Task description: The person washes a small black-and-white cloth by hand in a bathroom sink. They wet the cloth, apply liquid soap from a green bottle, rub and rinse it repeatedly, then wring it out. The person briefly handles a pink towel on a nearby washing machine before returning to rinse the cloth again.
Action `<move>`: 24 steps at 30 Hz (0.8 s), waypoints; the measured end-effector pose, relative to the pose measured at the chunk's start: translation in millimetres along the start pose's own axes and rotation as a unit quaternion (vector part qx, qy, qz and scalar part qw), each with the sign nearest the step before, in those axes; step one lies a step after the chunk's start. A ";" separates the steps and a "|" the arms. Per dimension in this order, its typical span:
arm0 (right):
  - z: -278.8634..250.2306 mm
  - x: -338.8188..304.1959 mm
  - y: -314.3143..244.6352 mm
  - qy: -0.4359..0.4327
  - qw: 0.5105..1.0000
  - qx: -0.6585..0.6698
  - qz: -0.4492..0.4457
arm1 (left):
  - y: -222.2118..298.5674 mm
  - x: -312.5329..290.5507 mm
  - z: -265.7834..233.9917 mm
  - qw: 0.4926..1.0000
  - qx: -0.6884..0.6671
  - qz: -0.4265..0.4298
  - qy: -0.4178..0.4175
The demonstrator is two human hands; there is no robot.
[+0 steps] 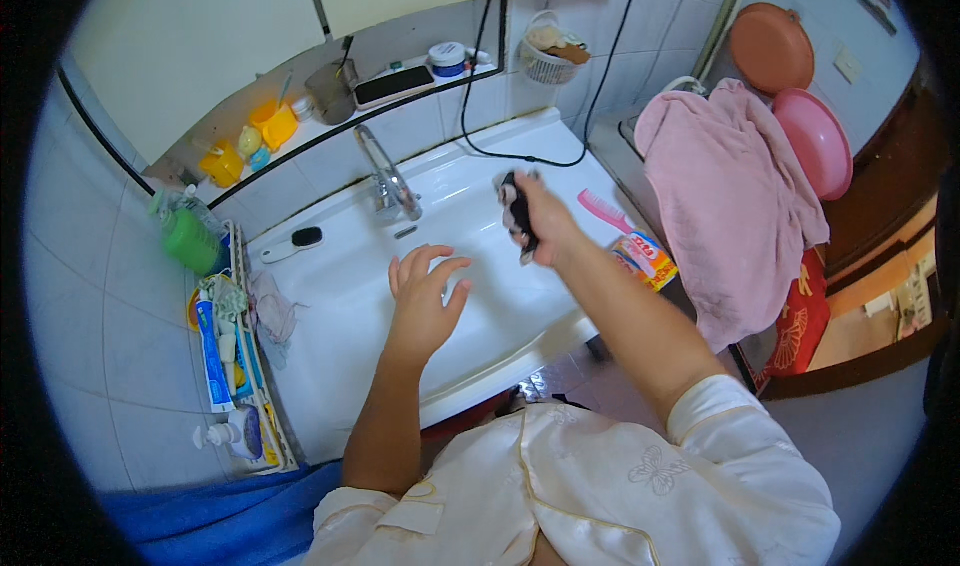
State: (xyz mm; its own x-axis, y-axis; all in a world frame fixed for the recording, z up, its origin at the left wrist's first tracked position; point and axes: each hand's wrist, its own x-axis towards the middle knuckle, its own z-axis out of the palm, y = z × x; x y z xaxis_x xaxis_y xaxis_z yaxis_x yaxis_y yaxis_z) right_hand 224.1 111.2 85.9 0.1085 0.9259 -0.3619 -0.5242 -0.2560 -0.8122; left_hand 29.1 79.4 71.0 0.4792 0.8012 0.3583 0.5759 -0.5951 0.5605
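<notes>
The right hand (pixel 548 221) is clenching a dark, bunched cloth (pixel 517 214), gripping it around its middle above the right part of the white sink (pixel 330 316), close to the basin's far right corner. The cloth's long axis is running roughly from the far side toward the near side, one end poking out above the fist toward the wall and the other hanging out below it toward the basin; whether it is touching the porcelain cannot be told.

The left hand (pixel 425 301) is hovering open over the middle of the basin, fingers spread and pointing toward the chrome faucet (pixel 388 178), gripping nothing.

Between the two hands the basin is lying bare, and the near rim is running just below the left wrist. On the sink's right edge a pink comb (pixel 605 211) is lying beside a colourful packet (pixel 645 259), both just beyond the right forearm. On the far left corner a white brush with a dark head (pixel 295 243) is resting near the faucet base. Along the left edge a wire rack (pixel 240 366) is crowding the rim with tubes and bottles, a green bottle (pixel 192 241) at its far end. A pink towel (pixel 735 206) is hanging well to the right.
</notes>
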 end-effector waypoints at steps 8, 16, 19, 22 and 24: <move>16.9 54.1 11.6 -0.025 0.704 -0.700 -0.117 | -50.6 -12.9 -8.9 0.997 0.011 -0.066 -0.039; -3.1 58.0 92.0 -0.031 0.740 -0.672 -0.006 | -69.7 -17.0 34.5 0.959 -0.254 -0.119 -0.039; 17.2 15.9 64.0 -0.037 0.877 -0.459 -0.137 | -15.1 6.6 41.6 0.660 -0.608 -0.440 0.036; -2.9 -46.3 40.0 -0.100 0.858 -0.471 -0.177 | 14.0 18.1 63.5 0.490 -0.815 -0.306 -0.036; -35.0 -98.5 19.6 -0.052 0.795 -0.541 -0.268 | 42.7 24.1 87.2 0.433 -0.847 -0.300 -0.068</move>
State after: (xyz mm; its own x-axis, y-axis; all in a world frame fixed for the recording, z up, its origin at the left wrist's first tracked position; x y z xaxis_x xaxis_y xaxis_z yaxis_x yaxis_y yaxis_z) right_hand 232.8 5.2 89.6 -0.0282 0.9860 0.1641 0.6143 0.1466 -0.7753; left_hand 122.9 67.9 38.5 0.6803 0.7011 -0.2138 -0.6345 0.7093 0.3071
